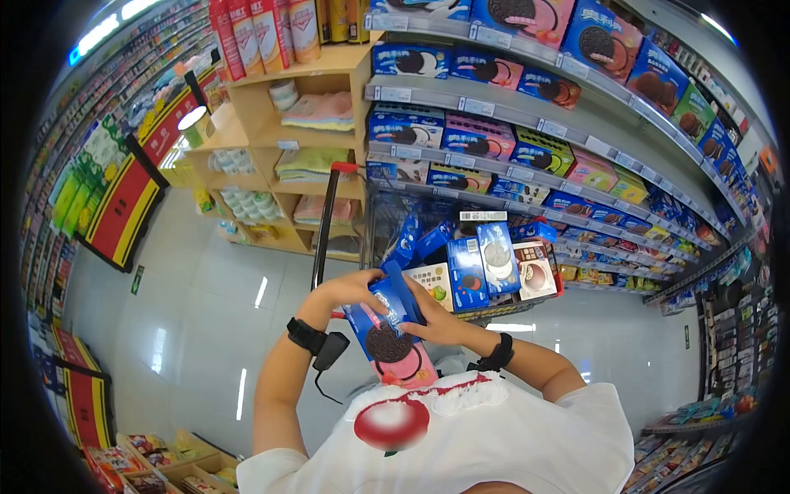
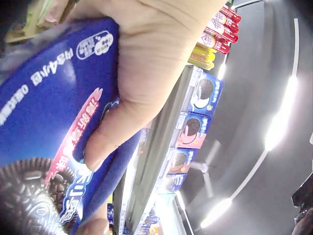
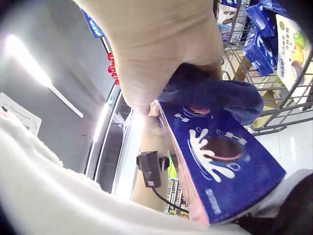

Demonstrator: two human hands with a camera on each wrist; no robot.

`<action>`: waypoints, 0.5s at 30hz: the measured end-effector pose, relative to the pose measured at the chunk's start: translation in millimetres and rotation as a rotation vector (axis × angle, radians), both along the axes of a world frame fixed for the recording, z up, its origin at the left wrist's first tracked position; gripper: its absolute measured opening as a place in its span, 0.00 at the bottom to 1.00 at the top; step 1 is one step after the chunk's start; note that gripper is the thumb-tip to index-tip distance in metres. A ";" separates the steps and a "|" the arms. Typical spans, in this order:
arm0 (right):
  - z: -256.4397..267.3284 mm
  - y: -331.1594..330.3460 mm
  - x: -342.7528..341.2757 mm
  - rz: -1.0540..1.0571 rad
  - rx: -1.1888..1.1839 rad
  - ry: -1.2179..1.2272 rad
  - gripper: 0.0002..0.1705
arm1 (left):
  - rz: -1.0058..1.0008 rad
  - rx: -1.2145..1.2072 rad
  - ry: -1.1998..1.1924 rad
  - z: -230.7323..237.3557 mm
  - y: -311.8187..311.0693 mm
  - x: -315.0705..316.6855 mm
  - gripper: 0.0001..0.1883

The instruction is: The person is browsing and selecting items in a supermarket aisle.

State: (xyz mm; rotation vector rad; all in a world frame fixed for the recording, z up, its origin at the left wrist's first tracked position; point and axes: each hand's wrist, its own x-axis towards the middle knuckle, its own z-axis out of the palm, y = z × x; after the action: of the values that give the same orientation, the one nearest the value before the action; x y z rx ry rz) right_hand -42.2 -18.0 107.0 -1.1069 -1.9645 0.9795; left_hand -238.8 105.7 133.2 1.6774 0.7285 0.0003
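A blue and pink Oreo cookie box [image 1: 390, 342] is held at a tilt in front of the person's chest, just above the near end of the shopping cart. The left hand [image 1: 352, 290] grips its upper end, thumb lying across the printed front in the left wrist view. From the other side, the right hand [image 1: 436, 317] holds a dark blue cloth [image 3: 234, 100] against the box's upper end, its thumb over the front. Most of the right fingers are hidden behind cloth and box. In the right wrist view, the box's back panel [image 3: 220, 156] faces the camera.
The cart basket holds several boxes, among them a blue Oreo box [image 1: 499, 259] and a white and brown box [image 1: 535, 270]. Its black handle [image 1: 327, 222] rises at the left. Shelves [image 1: 494, 107] of cookie boxes stand ahead, beside a wooden rack [image 1: 296, 148] with towels.
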 end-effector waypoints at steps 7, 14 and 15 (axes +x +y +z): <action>1.0 -16.4 -3.1 0.155 -0.133 -0.104 0.64 | 0.103 -0.095 0.111 -7.7 -1.7 -11.7 0.38; -8.9 -36.2 6.8 0.438 -0.348 -0.062 0.64 | 0.179 -0.147 0.069 -9.3 -10.5 -31.5 0.36; -17.9 -38.1 7.3 0.436 -0.353 -0.075 0.63 | 0.187 -0.128 0.072 -7.1 -11.7 -33.4 0.36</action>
State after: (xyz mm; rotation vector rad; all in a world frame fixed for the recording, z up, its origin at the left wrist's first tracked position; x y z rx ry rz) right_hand -34.9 -56.1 89.1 -0.9186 -2.2006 1.5829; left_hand -272.3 94.1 126.1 1.4896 0.9192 0.0243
